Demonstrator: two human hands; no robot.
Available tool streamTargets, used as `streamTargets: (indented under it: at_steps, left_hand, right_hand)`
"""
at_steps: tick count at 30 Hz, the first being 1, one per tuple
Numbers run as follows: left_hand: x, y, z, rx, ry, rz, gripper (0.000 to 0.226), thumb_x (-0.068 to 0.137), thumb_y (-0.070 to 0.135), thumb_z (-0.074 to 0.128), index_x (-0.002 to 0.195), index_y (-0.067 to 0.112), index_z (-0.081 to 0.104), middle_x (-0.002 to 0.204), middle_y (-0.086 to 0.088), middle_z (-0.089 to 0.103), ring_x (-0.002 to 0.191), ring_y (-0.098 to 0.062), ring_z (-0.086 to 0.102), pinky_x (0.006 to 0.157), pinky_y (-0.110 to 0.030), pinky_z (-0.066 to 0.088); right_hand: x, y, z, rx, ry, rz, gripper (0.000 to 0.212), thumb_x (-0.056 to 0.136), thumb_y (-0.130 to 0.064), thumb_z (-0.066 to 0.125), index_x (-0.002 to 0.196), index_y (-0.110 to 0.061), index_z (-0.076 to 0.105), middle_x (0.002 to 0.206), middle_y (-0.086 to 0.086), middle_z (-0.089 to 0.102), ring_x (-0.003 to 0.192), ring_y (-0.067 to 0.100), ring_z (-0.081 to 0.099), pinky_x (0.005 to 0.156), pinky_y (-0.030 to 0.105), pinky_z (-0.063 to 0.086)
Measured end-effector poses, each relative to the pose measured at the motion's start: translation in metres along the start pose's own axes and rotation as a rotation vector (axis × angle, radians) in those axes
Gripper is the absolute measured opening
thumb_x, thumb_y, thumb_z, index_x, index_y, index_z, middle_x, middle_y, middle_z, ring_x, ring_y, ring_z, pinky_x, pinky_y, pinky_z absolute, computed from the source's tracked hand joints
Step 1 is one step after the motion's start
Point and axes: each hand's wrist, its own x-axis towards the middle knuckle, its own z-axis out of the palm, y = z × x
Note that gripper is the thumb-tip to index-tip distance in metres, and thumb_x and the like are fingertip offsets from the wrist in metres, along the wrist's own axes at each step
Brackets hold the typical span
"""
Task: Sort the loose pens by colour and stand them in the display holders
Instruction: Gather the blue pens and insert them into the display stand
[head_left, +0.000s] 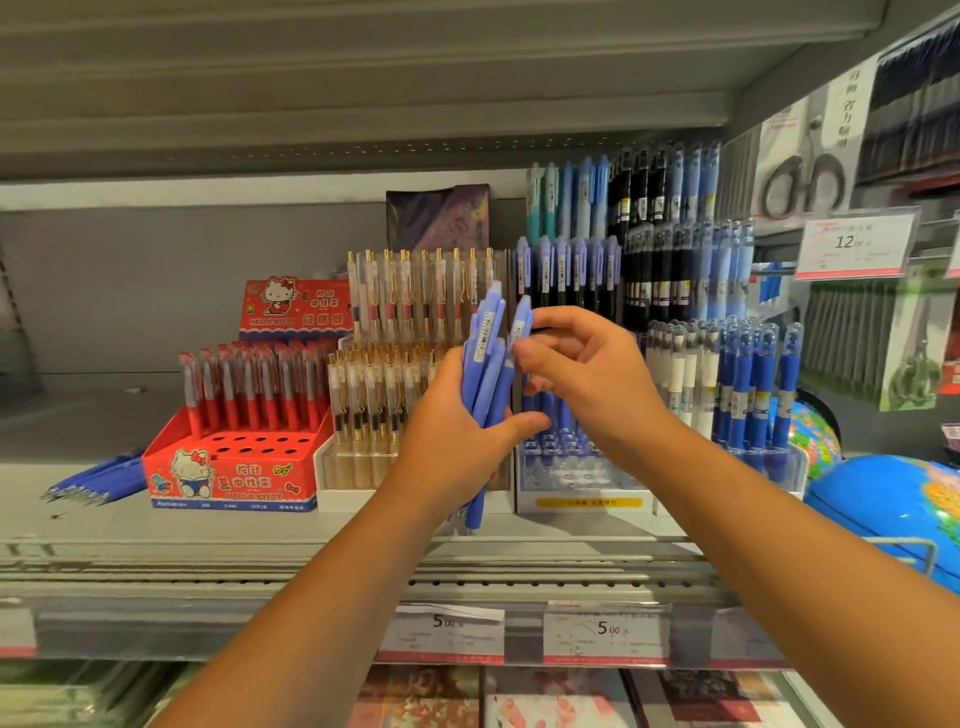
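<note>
My left hand (457, 436) grips a bunch of periwinkle-blue pens (485, 358), held upright in front of the shelf. My right hand (587, 374) pinches the top of one pen of that bunch (519, 322) between thumb and fingers. Behind my hands stands the clear tiered display holder (582, 483) with matching periwinkle pens in its upper rows. A pile of loose blue pens (98, 480) lies flat on the shelf at the far left.
A red cartoon-cat holder (234, 467) with red pens and open holes stands left. A holder of gold-clip pens (363, 415) sits beside it. Blue-and-white pens (727, 389) stand at the right, globes (893, 509) beyond. Price tags (602, 631) line the shelf edge.
</note>
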Motion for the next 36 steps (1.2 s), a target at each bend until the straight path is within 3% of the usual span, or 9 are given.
streamTargets:
  at_steps: [3, 6, 10, 13, 17, 21, 26, 32, 36]
  left_hand:
    - [0.000, 0.000, -0.001, -0.012, 0.009, -0.013, 0.061, 0.063, 0.055, 0.075, 0.115, 0.056, 0.043, 0.093, 0.019, 0.062, 0.064, -0.001, 0.061, 0.058, -0.017, 0.052]
    - [0.001, -0.001, -0.001, 0.008, 0.039, -0.042, 0.059, 0.070, 0.060, 0.063, 0.124, 0.042, 0.047, 0.080, 0.007, 0.061, 0.055, -0.007, 0.058, 0.051, -0.021, 0.051]
    - [0.000, 0.002, 0.001, -0.042, 0.055, -0.043, 0.024, 0.088, 0.043, 0.061, 0.108, 0.049, 0.048, 0.072, -0.008, 0.055, 0.056, -0.024, 0.051, 0.052, -0.046, 0.055]
    - [-0.001, 0.002, 0.000, -0.028, 0.064, -0.034, 0.034, 0.097, 0.025, 0.060, 0.105, 0.055, 0.046, 0.074, -0.014, 0.052, 0.057, -0.027, 0.048, 0.054, -0.048, 0.055]
    - [-0.001, 0.004, 0.000, -0.050, 0.057, -0.062, 0.053, 0.099, 0.014, 0.054, 0.095, 0.067, 0.047, 0.090, -0.030, 0.053, 0.061, -0.029, 0.045, 0.056, -0.052, 0.052]
    - [-0.001, -0.003, 0.000, -0.124, 0.078, -0.052, 0.037, 0.099, 0.015, 0.054, 0.113, 0.049, 0.047, 0.092, -0.020, 0.061, 0.060, -0.018, 0.054, 0.055, -0.032, 0.055]
    - [0.001, -0.005, 0.001, -0.139, 0.071, -0.046, 0.030, 0.101, 0.014, 0.053, 0.124, 0.032, 0.047, 0.087, 0.009, 0.070, 0.061, -0.010, 0.059, 0.056, -0.024, 0.054]
    - [-0.001, -0.002, 0.001, -0.121, 0.089, -0.044, 0.023, 0.099, 0.016, 0.057, 0.108, 0.035, 0.049, 0.089, 0.004, 0.070, 0.060, -0.004, 0.061, 0.054, -0.021, 0.053]
    - [-0.002, -0.002, 0.002, -0.064, 0.055, -0.061, 0.027, 0.098, 0.023, 0.058, 0.125, 0.026, 0.051, 0.079, 0.000, 0.067, 0.056, -0.006, 0.062, 0.055, -0.022, 0.053]
  right_hand:
    - [0.000, 0.001, -0.001, 0.089, 0.022, 0.014, 0.020, 0.093, -0.003, 0.063, 0.109, -0.015, 0.062, 0.085, 0.009, 0.073, 0.078, 0.023, 0.073, 0.064, 0.028, 0.058]
    - [0.000, -0.001, -0.006, 0.094, 0.057, -0.022, 0.030, 0.094, -0.001, 0.060, 0.119, -0.017, 0.055, 0.075, 0.004, 0.069, 0.083, 0.023, 0.072, 0.065, 0.029, 0.058]
    - [0.000, -0.001, -0.021, -0.079, 0.173, -0.105, 0.032, 0.095, -0.004, 0.059, 0.122, -0.021, 0.054, 0.079, -0.002, 0.067, 0.081, 0.018, 0.070, 0.067, 0.031, 0.059]
    - [0.000, 0.004, -0.030, -0.331, 0.231, -0.160, 0.032, 0.097, -0.010, 0.059, 0.123, -0.027, 0.053, 0.092, -0.002, 0.064, 0.082, 0.013, 0.066, 0.070, 0.033, 0.059]
    - [0.003, 0.009, -0.034, -0.449, 0.276, -0.134, 0.033, 0.098, -0.013, 0.058, 0.120, -0.036, 0.053, 0.093, -0.009, 0.063, 0.088, 0.011, 0.065, 0.077, 0.042, 0.059]
    - [0.003, 0.012, -0.035, -0.495, 0.263, -0.104, 0.034, 0.096, -0.011, 0.060, 0.118, -0.037, 0.057, 0.093, -0.007, 0.066, 0.087, 0.014, 0.066, 0.074, 0.043, 0.059]
    - [0.005, 0.017, -0.036, -0.535, 0.243, -0.026, 0.032, 0.096, -0.011, 0.061, 0.115, -0.037, 0.057, 0.090, -0.008, 0.066, 0.081, 0.013, 0.067, 0.070, 0.044, 0.061]
    - [0.007, 0.025, -0.038, -0.580, 0.199, 0.134, 0.027, 0.098, -0.002, 0.053, 0.105, -0.028, 0.054, 0.094, 0.002, 0.061, 0.078, 0.020, 0.067, 0.066, 0.036, 0.062]
    - [0.007, 0.026, -0.039, -0.581, 0.226, 0.152, 0.026, 0.098, 0.002, 0.050, 0.107, -0.022, 0.050, 0.099, 0.011, 0.056, 0.084, 0.026, 0.063, 0.048, 0.017, 0.054]
